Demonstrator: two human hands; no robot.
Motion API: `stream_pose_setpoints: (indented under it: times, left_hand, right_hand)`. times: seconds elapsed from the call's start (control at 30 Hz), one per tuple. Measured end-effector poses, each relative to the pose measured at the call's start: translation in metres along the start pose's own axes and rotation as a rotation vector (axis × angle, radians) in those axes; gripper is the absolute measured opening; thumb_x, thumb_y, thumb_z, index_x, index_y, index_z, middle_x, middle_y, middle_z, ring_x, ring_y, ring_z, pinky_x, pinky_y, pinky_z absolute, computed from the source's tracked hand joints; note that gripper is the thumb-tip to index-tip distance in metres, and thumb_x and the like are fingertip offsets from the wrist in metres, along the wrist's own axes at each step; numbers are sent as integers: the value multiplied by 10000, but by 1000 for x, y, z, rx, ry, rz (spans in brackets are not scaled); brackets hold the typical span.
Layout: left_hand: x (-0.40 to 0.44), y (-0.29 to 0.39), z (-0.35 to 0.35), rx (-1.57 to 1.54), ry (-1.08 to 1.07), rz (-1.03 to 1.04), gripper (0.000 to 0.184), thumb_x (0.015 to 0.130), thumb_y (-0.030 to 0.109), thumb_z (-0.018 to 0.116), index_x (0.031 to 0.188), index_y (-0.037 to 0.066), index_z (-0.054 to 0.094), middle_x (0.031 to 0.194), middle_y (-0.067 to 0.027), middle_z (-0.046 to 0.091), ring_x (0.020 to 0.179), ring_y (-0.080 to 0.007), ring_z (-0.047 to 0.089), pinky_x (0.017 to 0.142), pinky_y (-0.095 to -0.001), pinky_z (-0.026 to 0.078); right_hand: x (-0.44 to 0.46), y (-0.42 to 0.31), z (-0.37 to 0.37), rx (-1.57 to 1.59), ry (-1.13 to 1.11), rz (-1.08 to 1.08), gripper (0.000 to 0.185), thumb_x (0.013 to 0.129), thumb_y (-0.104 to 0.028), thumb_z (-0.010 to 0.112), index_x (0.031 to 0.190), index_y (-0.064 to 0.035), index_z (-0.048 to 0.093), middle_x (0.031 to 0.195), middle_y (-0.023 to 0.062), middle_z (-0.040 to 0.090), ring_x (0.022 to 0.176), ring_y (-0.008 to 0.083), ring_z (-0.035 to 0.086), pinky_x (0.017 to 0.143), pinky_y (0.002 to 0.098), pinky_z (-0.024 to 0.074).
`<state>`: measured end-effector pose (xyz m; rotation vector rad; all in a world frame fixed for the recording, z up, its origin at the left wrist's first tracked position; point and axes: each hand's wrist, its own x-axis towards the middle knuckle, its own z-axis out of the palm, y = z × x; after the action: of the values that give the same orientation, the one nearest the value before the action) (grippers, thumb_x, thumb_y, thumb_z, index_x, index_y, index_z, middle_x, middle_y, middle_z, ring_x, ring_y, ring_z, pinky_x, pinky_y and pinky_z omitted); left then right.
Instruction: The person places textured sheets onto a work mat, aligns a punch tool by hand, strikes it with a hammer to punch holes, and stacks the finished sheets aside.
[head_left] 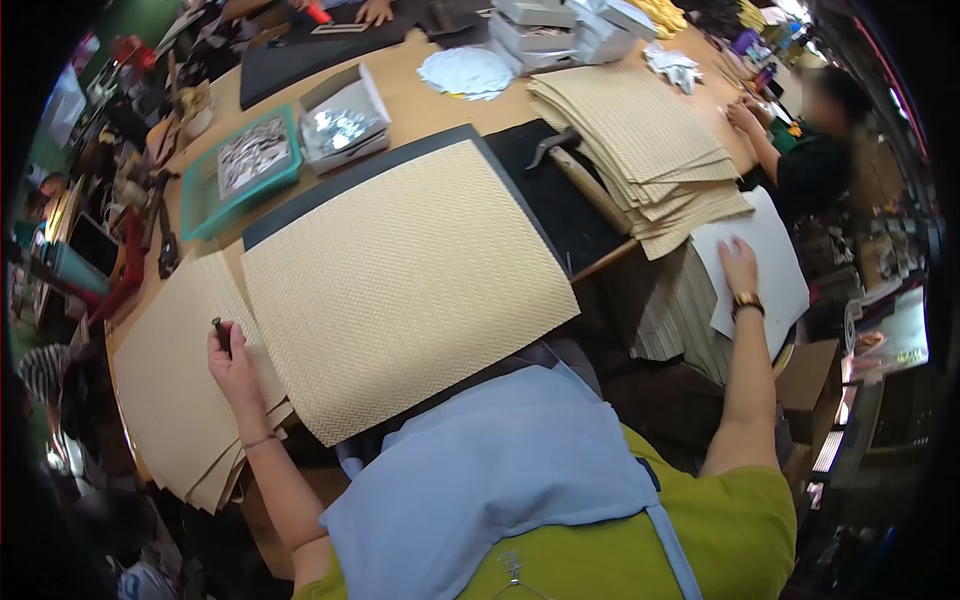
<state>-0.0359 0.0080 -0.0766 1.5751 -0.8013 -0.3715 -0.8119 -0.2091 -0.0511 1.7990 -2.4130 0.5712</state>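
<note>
My left hand (232, 372) is closed round a short dark metal tool (217, 325), which looks like a punch; its lower end is hidden in my fingers. That hand is over a fanned stack of plain beige sheets (165, 370). A cream sheet with a woven texture (410, 280) lies before me on a dark board (470, 135), overhanging the near table edge. My right hand (740, 268) lies flat with fingers stretched on a white sheet (775, 235), which rests on top of a stack of sheets (675, 315) at the right.
A hammer (580, 175) lies on a black mat beside stacked woven sheets (640, 130). A green tray (205, 195) and a white box of shiny small parts (345, 125) stand behind the board. Another person (825, 130) works at the right; a further person's hand (375, 12) shows at the far side.
</note>
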Motion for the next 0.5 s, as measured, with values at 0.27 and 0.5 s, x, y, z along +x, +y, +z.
stream_pose_setpoints:
  times: [0.27,0.5]
  left_hand:
    - [-2,-6,2,2,34,7,96,942,125,560,970,34,566,851,22,525,783,-70,468,731,-205,397]
    - [-2,0,3,53,-13,-1,108,941,128,561,965,23,565,867,10,539,801,-76,475,758,-218,407]
  right_hand:
    - [-13,-110,-26,-398,-405,21,1049,644,-642,711,1452,-134,276,1524,141,220,1394,323,235,1046,540,329]
    - [-42,-130,-18,-604,-275,-158,787,729,-392,751,1380,-170,370,1490,95,298,1380,282,279,1041,613,289]
